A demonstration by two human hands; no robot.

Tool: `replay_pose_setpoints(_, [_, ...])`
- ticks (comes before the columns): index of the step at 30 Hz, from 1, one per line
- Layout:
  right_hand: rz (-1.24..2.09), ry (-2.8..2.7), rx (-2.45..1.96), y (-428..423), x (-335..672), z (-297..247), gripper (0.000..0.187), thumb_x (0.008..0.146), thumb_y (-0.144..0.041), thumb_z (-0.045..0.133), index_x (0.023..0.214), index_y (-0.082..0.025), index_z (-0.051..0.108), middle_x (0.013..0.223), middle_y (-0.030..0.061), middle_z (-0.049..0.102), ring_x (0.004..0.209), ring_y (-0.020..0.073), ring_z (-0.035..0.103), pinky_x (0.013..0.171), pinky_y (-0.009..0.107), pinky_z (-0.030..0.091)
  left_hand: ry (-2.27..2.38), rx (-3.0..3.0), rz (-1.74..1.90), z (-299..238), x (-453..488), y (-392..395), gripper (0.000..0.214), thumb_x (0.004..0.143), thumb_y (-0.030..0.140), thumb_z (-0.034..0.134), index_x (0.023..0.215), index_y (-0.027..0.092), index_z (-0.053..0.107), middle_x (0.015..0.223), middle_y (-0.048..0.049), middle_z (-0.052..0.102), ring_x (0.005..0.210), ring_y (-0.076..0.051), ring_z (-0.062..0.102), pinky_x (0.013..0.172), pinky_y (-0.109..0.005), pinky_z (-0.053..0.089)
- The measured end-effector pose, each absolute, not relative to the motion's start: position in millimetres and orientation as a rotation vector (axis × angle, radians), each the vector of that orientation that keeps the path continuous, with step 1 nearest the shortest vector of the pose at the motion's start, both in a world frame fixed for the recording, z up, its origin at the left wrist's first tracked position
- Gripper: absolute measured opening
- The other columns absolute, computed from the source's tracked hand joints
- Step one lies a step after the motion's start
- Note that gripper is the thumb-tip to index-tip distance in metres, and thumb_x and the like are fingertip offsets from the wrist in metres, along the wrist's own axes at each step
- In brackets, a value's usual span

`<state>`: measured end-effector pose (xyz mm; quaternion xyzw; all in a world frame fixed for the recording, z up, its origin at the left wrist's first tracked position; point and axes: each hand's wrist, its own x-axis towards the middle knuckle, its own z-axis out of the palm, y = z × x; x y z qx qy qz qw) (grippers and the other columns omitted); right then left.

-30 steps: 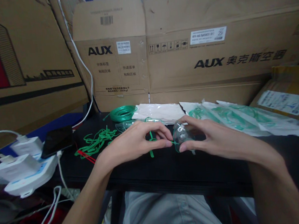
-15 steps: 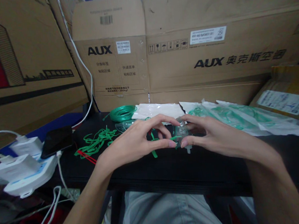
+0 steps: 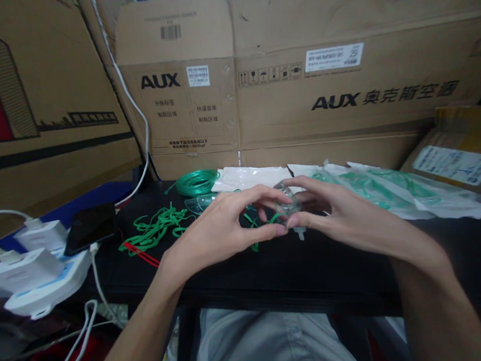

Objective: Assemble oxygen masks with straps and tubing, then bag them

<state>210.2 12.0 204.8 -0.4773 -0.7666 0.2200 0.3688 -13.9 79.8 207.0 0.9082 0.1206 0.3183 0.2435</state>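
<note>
My right hand (image 3: pixel 346 213) grips a small clear plastic part (image 3: pixel 282 210) with a short spout at its bottom, its thumb and fingers curled round the right side. From the left, my left hand (image 3: pixel 221 225) reaches the same part, index fingertip and thumb against it. A thin green elastic strap (image 3: pixel 251 220) runs from the part through the left fingers and hangs below them. The fingers partly cover the part, so its full shape is hidden. Behind the left hand lies a clear plastic mask-like piece (image 3: pixel 199 205), half covered.
A tangle of green straps (image 3: pixel 160 228) and red cords (image 3: pixel 142 254) lie left on the black table (image 3: pixel 317 275). Coiled green tubing (image 3: pixel 197 183), white packets (image 3: pixel 257 178) and bagged green tubing (image 3: pixel 377 187) line the back. A power strip (image 3: pixel 47 290) and phone (image 3: pixel 89 228) sit left; cartons (image 3: pixel 341 80) stand behind.
The clear part has tilted and shifted slightly left and up between my hands. My left index finger now presses onto it, and the strap's hanging end has moved a little right.
</note>
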Motion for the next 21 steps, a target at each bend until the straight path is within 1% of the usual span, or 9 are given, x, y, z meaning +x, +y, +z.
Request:
replay_pose_setpoints(2, [0.322,-1.904,-1.256,11,210,206,0.032,0.09,-0.042,0.075,0.117,-0.028,0.065,0.102,0.0009,0.078,0.096,0.0231,0.074,0.081,0.032,0.055,0.36,2.495,0.92,207,-14,81,0.031,0.089,0.024,0.077,0.118,0.021,0.066,0.108,0.0049,0.071,0.09,-0.01,0.065,0.086,-0.019,0.046])
replay_pose_setpoints(4, [0.063,-1.823,-1.266,8,208,209,0.022,0.089,-0.039,0.075,0.103,-0.024,0.069,0.094,0.0022,0.077,0.087,0.0227,0.072,0.077,0.032,0.053,0.408,2.519,0.95,207,-15,81,0.031,0.09,0.026,0.076,0.12,0.021,0.066,0.107,0.0047,0.071,0.092,-0.01,0.065,0.086,-0.02,0.046])
replay_pose_setpoints(6, [-0.092,-1.809,-1.235,4,206,212,0.013,0.091,-0.034,0.074,0.091,-0.022,0.07,0.086,0.0016,0.075,0.077,0.0199,0.069,0.07,0.031,0.051,0.458,2.545,0.962,207,-16,81,0.033,0.091,0.026,0.075,0.122,0.022,0.065,0.106,0.0045,0.071,0.092,-0.011,0.065,0.085,-0.02,0.045])
replay_pose_setpoints(8, [-0.127,-1.881,-1.179,1,202,214,0.007,0.091,-0.028,0.074,0.089,-0.021,0.071,0.082,0.0,0.074,0.072,0.017,0.066,0.067,0.028,0.049,0.48,2.57,0.97,207,-15,81,0.034,0.091,0.026,0.075,0.123,0.021,0.065,0.107,0.004,0.072,0.092,-0.011,0.066,0.085,-0.02,0.045])
replay_pose_setpoints(10, [-0.117,-1.958,-1.107,0,198,213,0.003,0.091,-0.02,0.074,0.093,-0.021,0.071,0.084,-0.0008,0.074,0.071,0.0149,0.066,0.067,0.025,0.049,0.467,2.587,0.977,207,-15,81,0.033,0.092,0.026,0.074,0.123,0.02,0.065,0.108,0.0034,0.072,0.094,-0.012,0.066,0.085,-0.02,0.046])
replay_pose_setpoints(14, [-0.137,-2.039,-1.004,6,189,207,0.009,0.092,-0.009,0.07,0.095,-0.018,0.07,0.089,0.0011,0.074,0.079,0.0142,0.068,0.074,0.023,0.05,0.437,2.617,1.011,207,-15,80,0.03,0.093,0.026,0.073,0.12,0.02,0.064,0.112,0.0029,0.072,0.095,-0.012,0.066,0.088,-0.02,0.045])
replay_pose_setpoints(17, [-0.171,-2.054,-0.985,10,185,205,0.011,0.093,-0.007,0.067,0.094,-0.018,0.068,0.092,0.0028,0.074,0.084,0.016,0.069,0.077,0.024,0.051,0.449,2.65,1.031,207,-15,80,0.028,0.094,0.026,0.072,0.119,0.02,0.064,0.111,0.0034,0.072,0.095,-0.012,0.066,0.088,-0.021,0.045])
replay_pose_setpoints(21, [-0.184,-2.045,-1.009,8,183,206,0.012,0.097,-0.01,0.062,0.095,-0.022,0.065,0.092,0.003,0.074,0.083,0.0183,0.069,0.077,0.027,0.052,0.478,2.675,1.04,209,-17,77,0.027,0.094,0.027,0.071,0.119,0.021,0.063,0.109,0.0038,0.072,0.094,-0.013,0.065,0.087,-0.022,0.045])
